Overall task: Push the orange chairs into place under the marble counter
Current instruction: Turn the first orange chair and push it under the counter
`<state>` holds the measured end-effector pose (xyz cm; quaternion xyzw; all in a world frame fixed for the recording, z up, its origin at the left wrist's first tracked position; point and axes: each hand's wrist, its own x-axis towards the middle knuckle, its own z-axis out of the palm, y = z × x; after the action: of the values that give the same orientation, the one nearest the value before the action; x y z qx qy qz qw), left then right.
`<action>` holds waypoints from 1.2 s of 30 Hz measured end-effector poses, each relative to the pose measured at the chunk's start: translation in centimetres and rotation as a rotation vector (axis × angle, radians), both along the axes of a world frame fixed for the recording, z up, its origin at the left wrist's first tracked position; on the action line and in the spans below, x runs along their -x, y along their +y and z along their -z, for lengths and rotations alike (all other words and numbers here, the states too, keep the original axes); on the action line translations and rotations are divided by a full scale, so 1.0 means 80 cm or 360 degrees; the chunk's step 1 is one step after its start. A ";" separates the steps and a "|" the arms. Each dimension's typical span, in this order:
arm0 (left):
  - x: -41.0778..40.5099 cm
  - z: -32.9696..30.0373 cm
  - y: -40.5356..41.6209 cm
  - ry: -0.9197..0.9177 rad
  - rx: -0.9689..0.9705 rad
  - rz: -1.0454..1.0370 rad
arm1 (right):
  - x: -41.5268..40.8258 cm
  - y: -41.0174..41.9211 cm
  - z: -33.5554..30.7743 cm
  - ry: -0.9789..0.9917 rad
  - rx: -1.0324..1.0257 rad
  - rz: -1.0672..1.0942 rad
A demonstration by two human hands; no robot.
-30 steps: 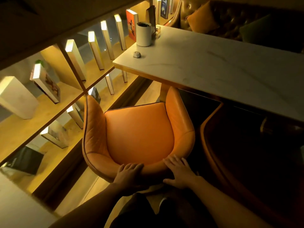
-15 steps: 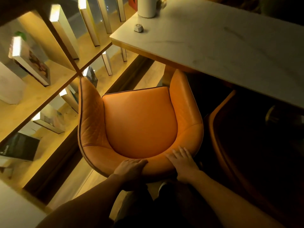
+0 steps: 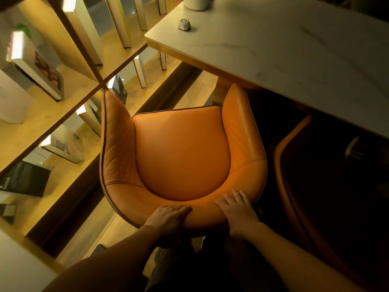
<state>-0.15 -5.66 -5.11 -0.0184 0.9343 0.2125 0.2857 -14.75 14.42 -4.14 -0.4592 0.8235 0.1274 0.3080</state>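
An orange leather chair [image 3: 181, 152] with a curved backrest faces the marble counter [image 3: 284, 45]. Its right arm tip sits just under the counter's near edge; the seat is still mostly outside. My left hand [image 3: 168, 218] grips the top of the backrest, fingers curled over the rim. My right hand [image 3: 237, 209] lies flat on the backrest rim a little to the right, fingers spread. A second chair [image 3: 294, 165], seen only as a dim orange rim, stands in shadow to the right, partly under the counter.
Lit wooden shelves [image 3: 69, 85] with upright books run close along the chair's left side. A small white object [image 3: 184, 24] and a white cup [image 3: 195, 3] stand on the counter's far left end. Wooden floor [image 3: 92, 226] shows between chair and shelves.
The chair has slid forward toward the counter with both hands on its backrest. My view has moved forward and down, so the counter's far end has left the frame.
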 end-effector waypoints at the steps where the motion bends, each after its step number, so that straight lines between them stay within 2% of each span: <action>1: 0.000 0.000 0.000 0.0001 -0.0005 0.0001 | 0.000 0.000 0.001 0.0004 0.0004 -0.0005; 19: -0.008 -0.006 0.000 0.0052 0.0011 -0.0006 | -0.002 0.000 0.001 -0.0004 0.0051 0.0046; 36: -0.011 -0.005 0.001 0.0221 -0.0034 -0.0053 | -0.005 0.001 0.003 0.0076 0.0105 0.0022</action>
<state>0.75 -5.59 -4.69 -0.0160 0.9491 0.2279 0.2169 -14.39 14.51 -4.38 -0.4603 0.8375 0.1090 0.2736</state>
